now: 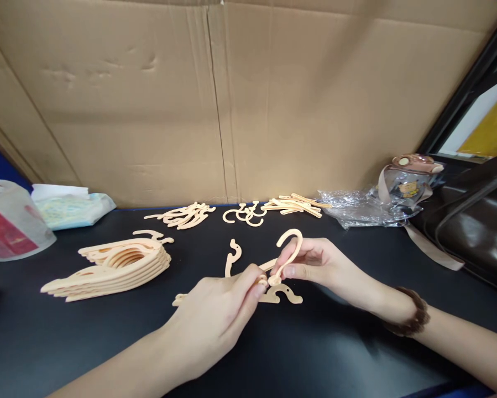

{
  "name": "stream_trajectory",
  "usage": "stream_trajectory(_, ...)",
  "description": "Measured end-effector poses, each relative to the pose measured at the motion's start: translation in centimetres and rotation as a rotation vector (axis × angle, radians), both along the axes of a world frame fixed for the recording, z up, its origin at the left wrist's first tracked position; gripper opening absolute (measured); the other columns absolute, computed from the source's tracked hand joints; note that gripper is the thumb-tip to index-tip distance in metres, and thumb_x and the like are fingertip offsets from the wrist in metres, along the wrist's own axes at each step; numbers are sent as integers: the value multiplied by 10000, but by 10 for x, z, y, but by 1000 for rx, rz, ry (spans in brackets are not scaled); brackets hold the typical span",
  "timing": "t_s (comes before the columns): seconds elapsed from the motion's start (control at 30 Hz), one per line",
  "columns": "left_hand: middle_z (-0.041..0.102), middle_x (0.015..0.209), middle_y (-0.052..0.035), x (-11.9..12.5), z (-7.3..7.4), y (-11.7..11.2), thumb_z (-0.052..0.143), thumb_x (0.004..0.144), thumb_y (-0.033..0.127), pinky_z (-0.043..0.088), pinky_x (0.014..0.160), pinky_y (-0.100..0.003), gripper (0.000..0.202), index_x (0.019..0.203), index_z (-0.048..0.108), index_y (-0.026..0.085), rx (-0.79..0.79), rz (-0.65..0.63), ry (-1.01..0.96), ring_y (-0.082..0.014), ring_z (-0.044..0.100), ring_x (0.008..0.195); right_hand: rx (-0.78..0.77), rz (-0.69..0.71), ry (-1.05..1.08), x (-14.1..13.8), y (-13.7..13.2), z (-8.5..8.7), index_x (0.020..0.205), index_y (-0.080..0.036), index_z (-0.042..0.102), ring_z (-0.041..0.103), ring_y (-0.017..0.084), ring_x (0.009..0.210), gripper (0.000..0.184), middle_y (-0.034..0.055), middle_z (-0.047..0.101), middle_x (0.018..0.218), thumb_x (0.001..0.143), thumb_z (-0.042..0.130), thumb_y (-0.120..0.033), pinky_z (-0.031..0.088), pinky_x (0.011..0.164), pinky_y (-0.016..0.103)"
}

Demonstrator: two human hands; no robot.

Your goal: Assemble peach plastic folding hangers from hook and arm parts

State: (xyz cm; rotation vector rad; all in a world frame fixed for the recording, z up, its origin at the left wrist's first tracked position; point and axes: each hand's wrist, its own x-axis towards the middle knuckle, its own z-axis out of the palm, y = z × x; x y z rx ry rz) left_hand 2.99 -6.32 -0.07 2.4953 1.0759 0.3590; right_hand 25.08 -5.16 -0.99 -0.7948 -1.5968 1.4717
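My right hand (314, 264) pinches a pale peach plastic hook piece (290, 246), its curved end pointing up. My left hand (215, 315) is closed on a flat peach hanger arm (268, 265) and meets the hook's base at the fingertips. Under both hands a flat hanger body (287, 297) lies on the black table (107, 342). A loose hook-shaped piece (233, 255) lies just behind my left hand. A stack of assembled peach hangers (111, 268) sits to the left.
Piles of loose peach parts lie at the back: arms (186, 215), hooks (246, 214), strips (296, 205). Crumpled clear plastic (356, 207) and a dark brown bag (472, 221) lie at the right. A tissue pack (72, 207) and a plastic tub (8, 221) sit left. A cardboard wall (231, 99) stands behind.
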Motion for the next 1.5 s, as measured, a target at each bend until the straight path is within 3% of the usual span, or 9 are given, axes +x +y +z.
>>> stream_trajectory(0.1,576,668,34,1,-3,-4,281,985,355,291,497,-241,234,869,442,230,129,-76,-1,-142,519,513,-8,57,-6,-1,-2,0,860,-161,645,659,145,789,132,32,708,848,818,692,-277,519,704,280)
stream_trajectory(0.27,604,644,24,2,-10,-7,348,965,429,277,473,-242,249,873,446,219,277,-91,10,-152,532,486,-1,125,29,-1,-3,0,830,-160,630,646,134,754,120,37,702,864,821,688,-265,496,639,257)
stream_trajectory(0.53,613,606,8,4,-15,-7,274,974,477,270,453,-251,356,828,459,211,373,-127,-3,-158,550,468,-1,154,21,-1,-5,2,804,-151,646,601,97,673,88,40,712,854,813,698,-221,459,584,226)
stream_trajectory(0.77,619,567,-5,5,-22,-5,286,960,374,289,437,-256,326,778,494,201,459,-127,23,-156,550,431,86,91,-67,-4,-10,5,802,-173,660,665,135,810,80,7,696,847,792,718,-228,521,750,265)
stream_trajectory(0.97,591,487,-9,7,-27,-7,399,829,328,327,394,-265,230,747,557,183,588,-105,67,-177,545,378,204,121,-171,-8,-18,10,869,-201,687,654,138,818,62,-3,687,850,831,676,-249,516,763,261)
stream_trajectory(1.1,600,489,-17,8,-26,-5,417,796,333,343,392,-253,228,731,575,181,580,-43,134,-179,561,386,351,37,-268,-12,-24,11,898,-221,691,654,139,825,81,-3,700,861,864,642,-276,500,760,246)
stream_trajectory(1.33,645,564,-23,9,-16,-4,350,926,328,386,431,-254,302,1036,571,155,526,-38,202,-188,606,444,594,-168,-460,-12,-22,0,886,-233,662,615,141,739,125,-6,703,845,889,608,-345,445,713,257)
stream_trajectory(1.43,700,710,-31,7,-16,-4,368,950,381,423,491,-253,300,1142,492,187,464,-59,148,-196,654,570,623,-210,-509,-10,-20,-1,860,-231,655,571,145,692,179,-2,678,779,899,582,-389,431,682,266)
stream_trajectory(1.5,704,784,-27,6,-17,-4,375,941,327,428,519,-255,228,1110,470,206,411,-73,100,-193,658,623,676,-239,-544,-9,-18,-2,860,-225,656,530,143,655,213,2,642,722,914,553,-404,416,648,267)
